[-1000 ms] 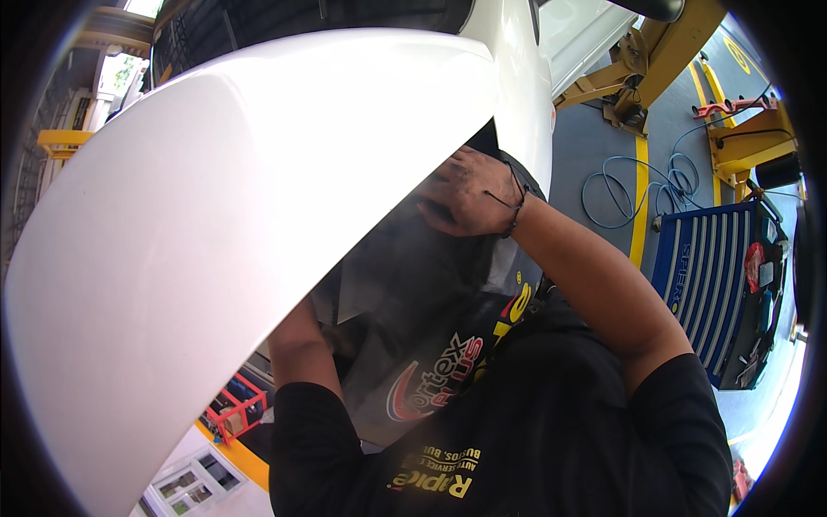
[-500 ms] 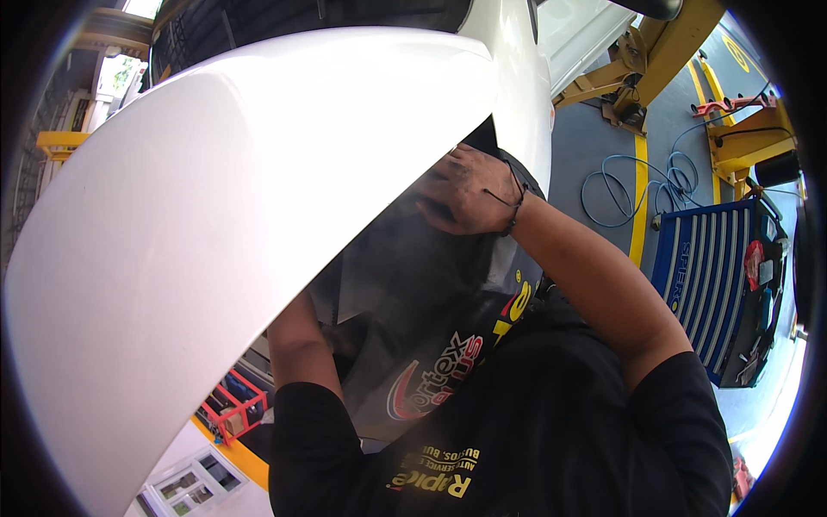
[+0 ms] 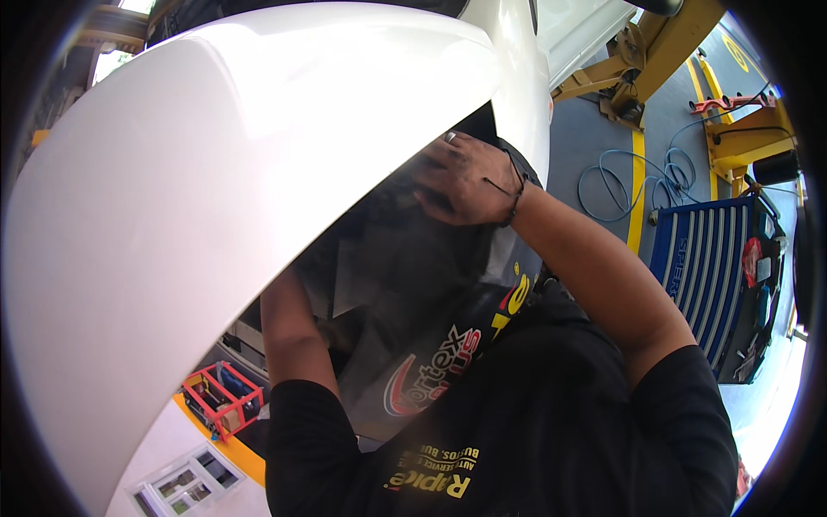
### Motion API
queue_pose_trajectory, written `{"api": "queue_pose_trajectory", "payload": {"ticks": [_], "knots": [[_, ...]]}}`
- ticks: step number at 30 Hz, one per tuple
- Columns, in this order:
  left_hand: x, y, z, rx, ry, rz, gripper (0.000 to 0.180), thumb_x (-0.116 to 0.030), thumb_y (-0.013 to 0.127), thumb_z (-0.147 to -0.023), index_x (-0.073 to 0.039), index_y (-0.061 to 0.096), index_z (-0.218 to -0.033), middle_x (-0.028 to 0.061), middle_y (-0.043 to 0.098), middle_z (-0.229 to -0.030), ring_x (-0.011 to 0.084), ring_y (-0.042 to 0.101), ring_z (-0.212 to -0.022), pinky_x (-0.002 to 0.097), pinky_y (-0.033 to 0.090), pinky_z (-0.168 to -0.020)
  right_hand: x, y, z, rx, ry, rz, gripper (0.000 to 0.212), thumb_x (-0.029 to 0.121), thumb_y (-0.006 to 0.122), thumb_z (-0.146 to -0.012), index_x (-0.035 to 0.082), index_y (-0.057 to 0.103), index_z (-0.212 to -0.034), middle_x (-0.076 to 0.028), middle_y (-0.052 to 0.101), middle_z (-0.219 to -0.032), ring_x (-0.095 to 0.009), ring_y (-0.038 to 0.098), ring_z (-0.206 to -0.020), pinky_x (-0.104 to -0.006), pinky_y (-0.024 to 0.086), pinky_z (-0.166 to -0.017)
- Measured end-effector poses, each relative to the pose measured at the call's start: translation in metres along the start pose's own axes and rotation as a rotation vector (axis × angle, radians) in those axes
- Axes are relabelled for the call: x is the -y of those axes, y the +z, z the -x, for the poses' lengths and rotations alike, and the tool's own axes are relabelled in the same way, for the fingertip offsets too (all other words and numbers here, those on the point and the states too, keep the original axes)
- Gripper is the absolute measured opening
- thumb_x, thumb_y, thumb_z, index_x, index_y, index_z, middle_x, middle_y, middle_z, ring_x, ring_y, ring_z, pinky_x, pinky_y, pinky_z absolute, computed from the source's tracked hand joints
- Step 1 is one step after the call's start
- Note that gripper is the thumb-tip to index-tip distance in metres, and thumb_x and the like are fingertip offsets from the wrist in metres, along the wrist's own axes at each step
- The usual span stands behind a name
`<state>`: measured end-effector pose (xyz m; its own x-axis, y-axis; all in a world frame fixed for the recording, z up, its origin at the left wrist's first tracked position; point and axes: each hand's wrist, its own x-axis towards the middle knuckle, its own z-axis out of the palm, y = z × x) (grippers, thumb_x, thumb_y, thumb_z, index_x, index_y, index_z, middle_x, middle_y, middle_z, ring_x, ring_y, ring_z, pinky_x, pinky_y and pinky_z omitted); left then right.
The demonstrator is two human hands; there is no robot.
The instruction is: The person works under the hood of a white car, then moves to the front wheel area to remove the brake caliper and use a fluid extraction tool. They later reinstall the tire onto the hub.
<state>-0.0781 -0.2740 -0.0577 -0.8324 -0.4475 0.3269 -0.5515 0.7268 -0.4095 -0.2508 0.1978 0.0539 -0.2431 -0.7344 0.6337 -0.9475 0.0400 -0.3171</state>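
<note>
Two hands under the glossy white car body panel (image 3: 224, 189) | our right hand (image 3: 465, 177) presses its fingers curled on the dark liner (image 3: 405, 258) to steady it | left hand hidden (grip: cannot tell)

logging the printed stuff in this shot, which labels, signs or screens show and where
Round red and white sticker: on the blue tool cabinet, far right.
Red, white and yellow logo panel: dark surface below the right hand.
Yellow lettering: on the black shirt, bottom centre.
No screens.
</note>
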Motion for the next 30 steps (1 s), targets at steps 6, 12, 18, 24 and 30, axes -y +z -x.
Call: {"api": "queue_pose_trajectory", "payload": {"ticks": [6, 12, 18, 24, 30], "knots": [[-0.019, -0.021, -0.005, 0.014, 0.004, 0.074, 0.045, -0.023, 0.067, -0.088, -0.013, 0.055, -0.131, 0.0166, 0.047, -0.138, 0.0416, 0.049, -0.127, 0.0578, 0.046, -0.1, -0.004, 0.001, 0.004, 0.024, 0.019, -0.004, 0.017, 0.025, 0.07, -0.083, 0.008, 0.068, -0.085, -0.01, 0.06, -0.109, -0.026, 0.064, -0.098, -0.0395, 0.054, -0.086], [-0.002, -0.011, -0.002, 0.025, 0.003, 0.062, 0.045, -0.02, 0.067, -0.086, -0.013, 0.056, -0.129, 0.0177, 0.047, -0.136, 0.0429, 0.048, -0.127, 0.0589, 0.045, -0.1, -0.001, 0.0, 0.001, 0.046, 0.02, -0.034, 0.017, 0.025, 0.07, -0.084, 0.008, 0.068, -0.086, -0.01, 0.059, -0.108, -0.026, 0.065, -0.093, -0.0396, 0.054, -0.086], [-0.007, -0.013, -0.003, -0.003, 0.025, 0.078, 0.046, -0.022, 0.068, -0.085, -0.012, 0.056, -0.129, 0.0176, 0.047, -0.135, 0.0438, 0.047, -0.128, 0.0594, 0.045, -0.101, -0.002, -0.001, 0.002, 0.031, 0.019, -0.015, 0.017, 0.025, 0.07, -0.084, 0.008, 0.068, -0.087, -0.01, 0.059, -0.108, -0.026, 0.066, -0.092, -0.0398, 0.054, -0.085], [-0.004, -0.014, -0.001, -0.003, 0.015, 0.066, 0.048, -0.026, 0.07, -0.085, -0.012, 0.056, -0.128, 0.0172, 0.046, -0.136, 0.0436, 0.046, -0.128, 0.0592, 0.045, -0.101, -0.001, 0.0, 0.001, 0.017, 0.0, -0.028, 0.017, 0.022, 0.071, -0.084, 0.008, 0.068, -0.094, -0.009, 0.06, -0.104, -0.027, 0.065, -0.085, -0.0398, 0.053, -0.079], [-0.015, -0.016, -0.006, 0.02, -0.002, 0.086, 0.045, -0.022, 0.067, -0.087, -0.011, 0.055, -0.129, 0.0175, 0.046, -0.136, 0.0445, 0.048, -0.127, 0.0596, 0.046, -0.101, -0.003, -0.001, 0.004, 0.041, 0.038, -0.017, 0.017, 0.024, 0.07, -0.084, 0.007, 0.067, -0.086, -0.01, 0.06, -0.107, -0.027, 0.066, -0.09, -0.0403, 0.054, -0.084]]}}
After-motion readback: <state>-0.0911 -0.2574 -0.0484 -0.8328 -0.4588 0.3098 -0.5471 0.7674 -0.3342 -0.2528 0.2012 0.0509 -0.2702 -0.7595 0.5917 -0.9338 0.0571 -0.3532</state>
